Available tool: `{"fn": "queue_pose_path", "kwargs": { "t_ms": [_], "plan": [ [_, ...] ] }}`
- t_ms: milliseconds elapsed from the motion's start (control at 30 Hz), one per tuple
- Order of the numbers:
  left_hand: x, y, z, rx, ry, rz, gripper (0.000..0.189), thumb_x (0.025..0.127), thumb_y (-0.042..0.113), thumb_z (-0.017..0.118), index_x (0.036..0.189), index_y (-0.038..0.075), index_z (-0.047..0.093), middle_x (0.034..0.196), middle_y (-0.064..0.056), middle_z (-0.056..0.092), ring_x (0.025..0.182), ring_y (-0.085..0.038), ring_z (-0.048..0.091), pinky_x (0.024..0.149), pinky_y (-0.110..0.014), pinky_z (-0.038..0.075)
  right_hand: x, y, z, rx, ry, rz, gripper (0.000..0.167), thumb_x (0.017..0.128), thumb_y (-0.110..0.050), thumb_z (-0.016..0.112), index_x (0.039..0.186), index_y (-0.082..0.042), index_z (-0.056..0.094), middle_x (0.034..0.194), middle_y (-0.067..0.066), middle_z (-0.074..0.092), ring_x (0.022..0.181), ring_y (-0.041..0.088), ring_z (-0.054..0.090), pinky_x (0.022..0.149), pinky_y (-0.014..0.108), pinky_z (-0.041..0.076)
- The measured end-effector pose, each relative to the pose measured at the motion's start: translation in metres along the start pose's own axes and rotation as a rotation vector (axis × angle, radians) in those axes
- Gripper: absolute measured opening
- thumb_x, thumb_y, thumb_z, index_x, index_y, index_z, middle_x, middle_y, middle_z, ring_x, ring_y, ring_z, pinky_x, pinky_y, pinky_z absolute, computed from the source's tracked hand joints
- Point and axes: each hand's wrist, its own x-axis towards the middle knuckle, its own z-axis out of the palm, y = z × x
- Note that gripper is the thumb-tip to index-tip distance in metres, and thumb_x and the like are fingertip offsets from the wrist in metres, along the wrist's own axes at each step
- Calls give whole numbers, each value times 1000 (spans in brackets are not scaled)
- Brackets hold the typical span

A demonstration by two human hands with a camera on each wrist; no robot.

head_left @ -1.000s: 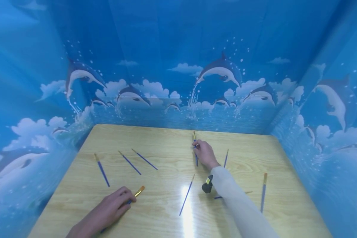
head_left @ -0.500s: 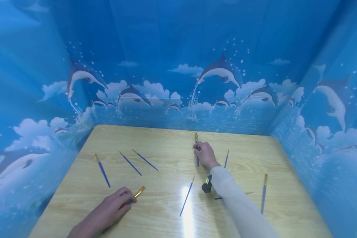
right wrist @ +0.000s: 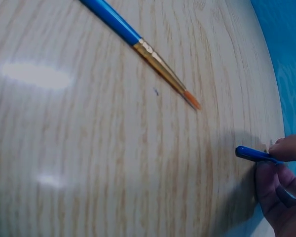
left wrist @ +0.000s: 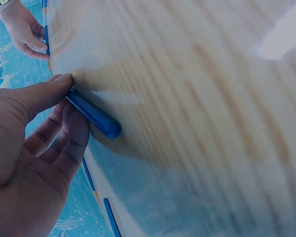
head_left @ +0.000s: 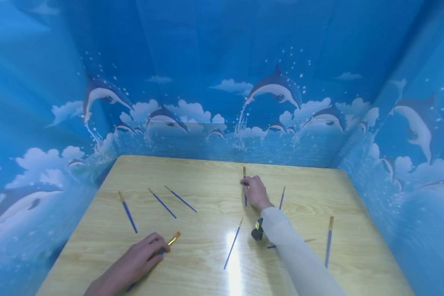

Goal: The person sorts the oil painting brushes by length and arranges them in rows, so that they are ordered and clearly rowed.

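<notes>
At the front left of the table, my left hand (head_left: 142,255) pinches a wide blue paintbrush (head_left: 174,237) between thumb and fingers. Its orange bristles point away to the right, and the palm covers much of the handle. The left wrist view shows the rounded handle end (left wrist: 101,118) close over the wood. My right hand (head_left: 256,191) reaches to the back of the table and pinches a second paintbrush (head_left: 244,170), bristles toward the back edge. In the right wrist view that brush's handle end (right wrist: 251,154) sticks out from under the thumb.
Several more blue paintbrushes lie spread about: one (head_left: 128,216) at the left, one (head_left: 233,243) in the middle, one (head_left: 329,242) at the right. Another (head_left: 307,240) is partly under the right sleeve. A dolphin-print curtain (head_left: 222,82) surrounds the wood-grain table (head_left: 200,172).
The right hand's brush has turned slightly, its bristle end shifting a little right and toward me. My left hand keeps its place and its hold.
</notes>
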Motion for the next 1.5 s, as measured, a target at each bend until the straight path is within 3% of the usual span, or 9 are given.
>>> {"fn": "queue_pose_path", "kwargs": {
  "t_ms": [300,600,1067,1500],
  "plan": [
    [0,-2,1,-34,-24,-18,22,101,13,75,112,31,72,114,20,62,106,-3,66,89,-31,62,-3,0,1,42,19,13,35,106,-8,65,141,-4,68,133,19,66,123,34,62,105,49,57],
    [-1,-4,3,-16,31,31,25,99,10,76,112,31,72,114,19,63,105,-2,65,88,-31,62,-13,9,-6,122,68,28,35,106,-8,63,140,-4,67,130,21,64,116,37,65,102,52,58],
    [1,-5,3,16,72,87,26,98,8,78,112,29,73,113,17,64,103,-5,67,86,-32,63,-49,40,-39,172,103,98,37,109,-16,62,145,-7,63,136,20,64,122,38,67,100,52,61],
    [2,-5,2,84,61,103,25,98,10,78,109,32,75,113,19,66,107,-7,69,92,-36,63,-92,82,-71,123,134,74,39,110,-20,62,145,-4,63,133,20,67,118,36,68,100,54,59]
  ]
}}
